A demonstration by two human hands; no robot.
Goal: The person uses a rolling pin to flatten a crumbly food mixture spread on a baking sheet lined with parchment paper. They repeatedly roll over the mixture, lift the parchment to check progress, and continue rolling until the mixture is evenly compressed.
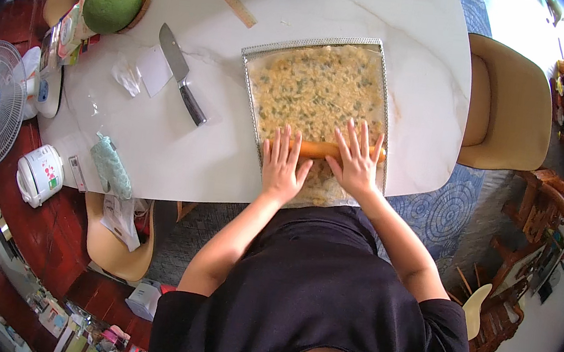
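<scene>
A perforated metal tray [386, 91] lies at the table's near edge, filled with a flat slab of oats and seeds [318, 86] that looks covered by a clear sheet. Across its nearer part lies a wooden rolling pin [316, 149]. My left hand [283, 168] rests flat on the pin's left end, fingers stretched forward. On the pin's right part lies my right hand [357, 164], palm down, fingers spread and the thumb pointing inward. Neither hand is closed around the pin. Beneath the pin and palms the slab is partly hidden.
Left of the tray lie a kitchen knife [184, 73], a white card [154, 72] and crumpled plastic [126, 77]. A wooden ruler [230, 0] is farther back. A green pomelo-like fruit [113, 5], an oven mitt [112, 164] and a white rice cooker [40, 175] are at left; a chair [514, 106] stands right.
</scene>
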